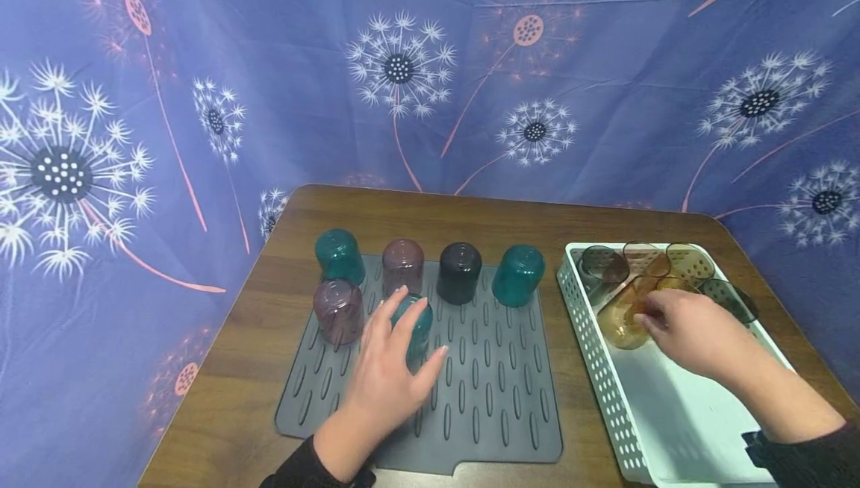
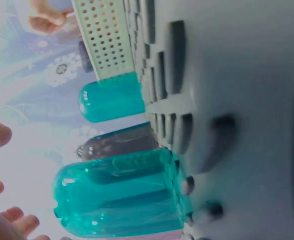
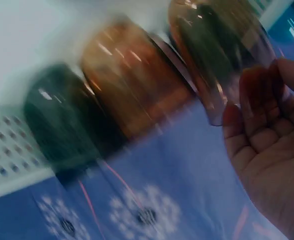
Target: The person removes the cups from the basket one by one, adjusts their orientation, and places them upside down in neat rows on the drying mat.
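My right hand (image 1: 702, 331) reaches into the white basket (image 1: 608, 387) and pinches an amber drinking glass (image 1: 621, 324) near its rim. In the right wrist view the fingertips curl at the open end of this tinted glass (image 3: 212, 45). My left hand (image 1: 386, 380) hovers with spread fingers by an upside-down teal glass (image 1: 418, 327) on the grey drying mat (image 1: 487, 398). The left wrist view shows a gap between those fingers and the teal glass (image 2: 117, 195). Around it stand upside-down glasses: purple (image 1: 338, 313), mauve (image 1: 403, 264), dark (image 1: 460, 273) and teal (image 1: 519, 275).
Another teal glass (image 1: 339, 255) stands at the mat's back left corner. Several tinted glasses lie at the basket's far end, among them a dark one (image 1: 728, 300). The basket's perforated wall rises beside the mat on the wooden table (image 1: 510, 212). A dandelion-patterned cloth (image 1: 463, 130) hangs behind.
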A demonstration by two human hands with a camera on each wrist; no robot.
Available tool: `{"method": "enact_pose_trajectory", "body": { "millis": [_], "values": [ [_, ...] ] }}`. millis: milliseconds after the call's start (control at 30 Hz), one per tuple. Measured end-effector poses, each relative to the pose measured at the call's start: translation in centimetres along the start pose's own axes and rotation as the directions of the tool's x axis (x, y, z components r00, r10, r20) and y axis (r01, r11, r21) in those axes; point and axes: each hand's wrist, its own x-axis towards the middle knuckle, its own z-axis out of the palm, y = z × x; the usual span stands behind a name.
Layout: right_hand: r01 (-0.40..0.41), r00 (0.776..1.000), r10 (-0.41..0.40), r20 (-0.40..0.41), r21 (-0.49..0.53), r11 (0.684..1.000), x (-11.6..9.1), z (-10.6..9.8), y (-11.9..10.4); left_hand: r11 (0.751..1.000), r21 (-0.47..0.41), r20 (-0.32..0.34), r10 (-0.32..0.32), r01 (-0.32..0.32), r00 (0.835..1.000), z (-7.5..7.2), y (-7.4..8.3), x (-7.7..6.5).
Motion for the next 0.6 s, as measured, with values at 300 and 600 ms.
{"method": "enact_pose_trajectory", "body": {
  "millis": [300,600],
  "values": [
    [-0.143,0.941,0.209,-0.266,0.249,0.958,-1.8,-5.8,-4.5,0.994,-0.083,-0.002,0.066,-0.066,0.998,-0.5,0.5,-0.1],
    [0.151,0.984,-0.068,-0.165,0.972,-0.178,-2.1,3.8,-12.2,0.980,-0.185,0.086,0.093,-0.076,0.992,-0.4,2.1,-0.7]
  ]
}}
